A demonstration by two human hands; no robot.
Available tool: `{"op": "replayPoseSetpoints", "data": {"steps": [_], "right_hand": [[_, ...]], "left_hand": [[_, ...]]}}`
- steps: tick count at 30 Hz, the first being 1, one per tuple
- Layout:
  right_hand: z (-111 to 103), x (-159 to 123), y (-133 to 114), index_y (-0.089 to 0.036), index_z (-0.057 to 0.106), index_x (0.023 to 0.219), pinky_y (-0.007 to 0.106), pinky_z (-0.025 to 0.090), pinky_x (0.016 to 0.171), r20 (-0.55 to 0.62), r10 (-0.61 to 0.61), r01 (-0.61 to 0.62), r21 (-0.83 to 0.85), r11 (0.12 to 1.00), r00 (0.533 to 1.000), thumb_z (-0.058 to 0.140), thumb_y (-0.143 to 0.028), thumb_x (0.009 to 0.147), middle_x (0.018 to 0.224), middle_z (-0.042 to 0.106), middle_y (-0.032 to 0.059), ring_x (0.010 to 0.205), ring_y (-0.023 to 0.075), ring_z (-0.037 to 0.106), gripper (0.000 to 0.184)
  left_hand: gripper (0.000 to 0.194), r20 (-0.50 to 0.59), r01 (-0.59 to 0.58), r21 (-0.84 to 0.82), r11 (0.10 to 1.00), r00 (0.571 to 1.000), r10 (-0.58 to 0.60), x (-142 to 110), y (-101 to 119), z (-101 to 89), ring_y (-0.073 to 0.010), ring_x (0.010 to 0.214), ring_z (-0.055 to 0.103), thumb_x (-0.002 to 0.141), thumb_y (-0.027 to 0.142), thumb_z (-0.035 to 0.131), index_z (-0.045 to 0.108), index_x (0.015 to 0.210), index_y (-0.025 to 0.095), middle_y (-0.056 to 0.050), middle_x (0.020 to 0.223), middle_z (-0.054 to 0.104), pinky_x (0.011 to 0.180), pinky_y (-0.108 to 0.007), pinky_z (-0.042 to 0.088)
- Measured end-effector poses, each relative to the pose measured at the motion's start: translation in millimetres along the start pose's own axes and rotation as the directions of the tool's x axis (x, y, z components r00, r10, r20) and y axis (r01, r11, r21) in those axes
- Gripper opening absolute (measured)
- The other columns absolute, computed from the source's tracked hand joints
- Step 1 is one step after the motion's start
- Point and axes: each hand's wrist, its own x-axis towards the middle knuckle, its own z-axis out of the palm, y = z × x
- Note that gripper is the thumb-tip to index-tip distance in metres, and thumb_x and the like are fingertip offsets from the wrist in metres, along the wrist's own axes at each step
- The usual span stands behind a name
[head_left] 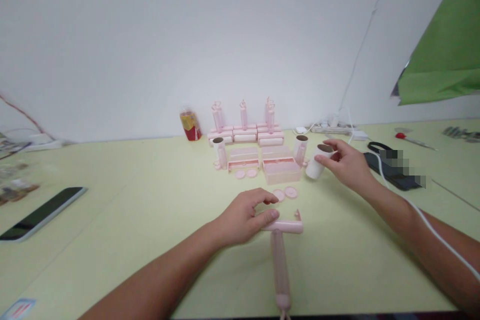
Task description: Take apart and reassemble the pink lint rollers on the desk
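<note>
My right hand (345,160) is closed round a white lint-roller refill (314,169), a paper roll with a brown cardboard core, slightly tilted at the table's right-centre. In front of me lies a pink lint roller handle (280,255), its T-shaped frame bare of any roll and its grip pointing toward me. My left hand (251,215) covers the left end of that frame, thumb against the crossbar, index finger curved above it. Just beyond the left fingertips are two pink round caps (285,194). What the left palm hides cannot be made out.
Pink cases (281,171), two upright refill rolls (300,145) and several finished-looking lint rollers (244,132) stand toward the wall. A red-yellow packet (190,125) is left of them. Right are a black phone-like object (393,172) and white cable (380,165); far left, a tablet (43,212).
</note>
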Motion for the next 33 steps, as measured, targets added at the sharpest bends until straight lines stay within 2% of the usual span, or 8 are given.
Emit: {"op": "replayPoseSetpoints", "data": {"steps": [6, 14, 21, 26, 28, 30, 31, 33], "right_hand": [[24, -4, 8, -0.019, 0.060, 0.121, 0.033, 0.046, 0.063, 0.094, -0.033, 0.036, -0.039, 0.999, 0.995, 0.069, -0.051, 0.076, 0.091, 0.071, 0.0079, 0.064, 0.0192, 0.062, 0.057], [26, -6, 7, -0.019, 0.057, 0.122, 0.033, 0.046, 0.060, 0.082, -0.022, 0.022, 0.003, 1.000, 0.996, 0.067, -0.054, 0.075, 0.096, 0.070, 0.0099, 0.062, 0.0186, 0.061, 0.059], [28, -6, 7, -0.019, 0.055, 0.124, 0.033, 0.046, 0.060, 0.067, -0.011, 0.009, 0.028, 1.000, 0.998, 0.067, -0.054, 0.075, 0.099, 0.068, 0.0103, 0.059, 0.0165, 0.058, 0.062], [15, -12, -10, -0.019, 0.053, 0.121, 0.029, 0.042, 0.055, -0.105, -0.031, 0.045, 0.133, 0.990, 0.994, 0.065, -0.051, 0.080, 0.102, 0.063, 0.0084, 0.057, 0.0130, 0.050, 0.054], [7, -22, -26, -0.020, 0.055, 0.115, 0.027, 0.041, 0.053, -0.002, -0.050, 0.049, 0.279, 0.959, 0.999, 0.059, -0.049, 0.086, 0.094, 0.062, 0.0057, 0.058, 0.0133, 0.050, 0.042], [1, -35, -46, -0.019, 0.058, 0.109, 0.027, 0.043, 0.056, 0.317, -0.161, 0.006, 0.440, 0.898, 0.935, 0.052, -0.049, 0.091, 0.088, 0.063, 0.0047, 0.064, 0.0145, 0.053, 0.035], [-2, -42, -56, -0.019, 0.058, 0.112, 0.027, 0.045, 0.059, 0.476, -0.245, -0.023, 0.490, 0.872, 0.845, 0.050, -0.048, 0.093, 0.091, 0.064, 0.0053, 0.069, 0.0156, 0.056, 0.036], [-5, -56, -74, -0.019, 0.058, 0.119, 0.028, 0.047, 0.068, 0.645, -0.365, -0.012, 0.502, 0.865, 0.672, 0.054, -0.045, 0.092, 0.094, 0.065, 0.0052, 0.081, 0.0182, 0.060, 0.038]], "left_hand": [[0.033, 0.136, -0.130, 0.222, 0.966, 0.986, 0.102, 2, -9, 6.7, -0.0229, 0.093, 0.062, 0.092, 0.043, 0.053, 0.066, 0.109, 0.018, -0.010, 0.100, 0.070, 0.085, -0.034, 0.044], [0.025, 0.253, -0.178, 0.290, 0.940, 0.962, 0.104, 3, -10, 9.3, -0.0185, 0.079, 0.060, 0.093, 0.036, 0.052, 0.069, 0.094, 0.018, -0.007, 0.085, 0.068, 0.074, -0.029, 0.043], [0.022, 0.216, -0.072, 0.282, 0.957, 0.976, 0.009, 1, -10, 9.0, -0.0159, 0.072, 0.057, 0.092, 0.034, 0.052, 0.067, 0.089, 0.018, -0.005, 0.082, 0.066, 0.064, -0.025, 0.040], [0.026, 0.072, 0.041, 0.246, 0.968, 0.996, -0.061, 1, -6, 1.7, -0.0140, 0.067, 0.051, 0.093, 0.038, 0.050, 0.061, 0.083, 0.017, -0.003, 0.076, 0.061, 0.059, -0.024, 0.036], [0.026, 0.011, 0.057, 0.207, 0.977, 0.998, -0.060, 1, -6, 0.4, -0.0138, 0.067, 0.050, 0.093, 0.038, 0.051, 0.060, 0.082, 0.017, -0.002, 0.076, 0.059, 0.060, -0.024, 0.035], [0.026, -0.041, 0.070, 0.166, 0.984, 0.997, -0.064, 2, -6, 1.1, -0.0134, 0.067, 0.049, 0.093, 0.039, 0.051, 0.059, 0.081, 0.017, -0.002, 0.075, 0.058, 0.060, -0.023, 0.035], [0.027, -0.066, 0.077, 0.146, 0.986, 0.996, -0.068, 2, -6, 2.0, -0.0131, 0.066, 0.048, 0.093, 0.040, 0.051, 0.058, 0.081, 0.017, -0.002, 0.074, 0.057, 0.060, -0.023, 0.035], [0.028, -0.121, 0.090, 0.106, 0.990, 0.990, -0.077, 2, -6, 4.2, -0.0126, 0.065, 0.047, 0.093, 0.040, 0.051, 0.057, 0.080, 0.016, -0.001, 0.073, 0.056, 0.059, -0.023, 0.034]]}}
